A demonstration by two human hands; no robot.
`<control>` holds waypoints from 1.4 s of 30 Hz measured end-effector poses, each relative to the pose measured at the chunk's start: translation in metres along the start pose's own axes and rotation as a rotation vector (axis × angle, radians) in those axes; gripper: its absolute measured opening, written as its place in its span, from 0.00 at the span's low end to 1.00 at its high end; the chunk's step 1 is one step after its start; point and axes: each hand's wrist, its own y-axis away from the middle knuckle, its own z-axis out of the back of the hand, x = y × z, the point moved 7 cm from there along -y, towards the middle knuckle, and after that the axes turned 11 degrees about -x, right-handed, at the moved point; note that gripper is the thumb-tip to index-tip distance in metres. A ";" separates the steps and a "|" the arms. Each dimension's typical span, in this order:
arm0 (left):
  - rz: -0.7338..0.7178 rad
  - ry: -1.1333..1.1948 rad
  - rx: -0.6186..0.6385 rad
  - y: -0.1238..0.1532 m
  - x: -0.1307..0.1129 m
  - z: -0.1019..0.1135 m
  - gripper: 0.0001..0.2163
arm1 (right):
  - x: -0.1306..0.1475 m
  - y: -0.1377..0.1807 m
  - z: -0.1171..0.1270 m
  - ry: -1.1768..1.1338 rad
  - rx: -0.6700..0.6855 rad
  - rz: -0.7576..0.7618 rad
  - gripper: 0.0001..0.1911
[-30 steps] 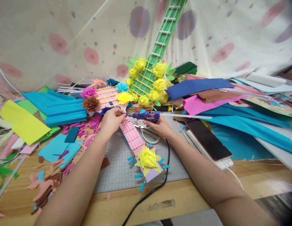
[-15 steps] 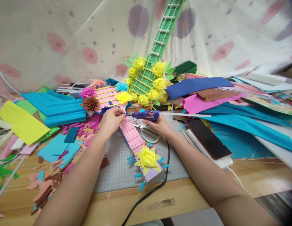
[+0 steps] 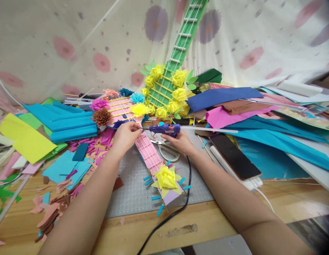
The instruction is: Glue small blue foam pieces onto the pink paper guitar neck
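My right hand [image 3: 179,141] grips a purple hot glue gun [image 3: 166,130], nozzle toward the left, with a long white glue stick [image 3: 211,130] out of its back. At the nozzle, my left hand [image 3: 128,134] pinches a small dark blue piece, mostly hidden by the fingertips. Beneath lies a pink paper guitar [image 3: 148,150] with yellow strings, ringed by paper flowers, among them a brown flower [image 3: 101,116] and a dark blue flower [image 3: 119,123] beside my left hand. A yellow flower [image 3: 166,177] sits on the guitar's near end.
Behind stands a green paper guitar [image 3: 177,53] with yellow flowers. Scissors [image 3: 169,153] lie on the grey cutting mat [image 3: 127,191]. A phone [image 3: 235,156] rests on a white power strip [image 3: 253,183] at right. Coloured paper [image 3: 69,122] and scraps crowd both sides; a black cable [image 3: 167,219] crosses the front.
Almost nothing differs. The glue gun and both hands have shifted very slightly to the right.
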 end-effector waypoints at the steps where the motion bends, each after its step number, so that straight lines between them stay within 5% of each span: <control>1: -0.003 0.001 0.001 0.000 0.000 0.000 0.06 | -0.001 0.000 0.000 0.014 -0.005 0.003 0.19; 9: -0.026 0.010 -0.016 -0.002 -0.004 0.005 0.05 | -0.006 -0.005 0.011 0.157 -0.105 0.014 0.20; 14: 0.014 0.130 -0.174 -0.010 -0.012 0.036 0.05 | -0.018 -0.013 0.030 0.526 -0.168 -0.024 0.23; 22: -0.003 0.176 -0.452 -0.024 -0.003 0.085 0.06 | -0.029 -0.019 0.044 0.731 -0.194 -0.148 0.28; 26: -0.013 0.147 -0.400 -0.030 0.005 0.093 0.12 | -0.025 -0.015 0.050 0.734 -0.236 -0.132 0.29; 32: -0.010 0.083 -0.233 -0.025 0.000 0.102 0.18 | -0.004 0.000 0.068 0.831 -0.486 -0.033 0.24; 42: 0.007 0.086 -0.257 -0.025 -0.001 0.121 0.07 | 0.022 0.018 0.038 0.804 -0.393 0.143 0.22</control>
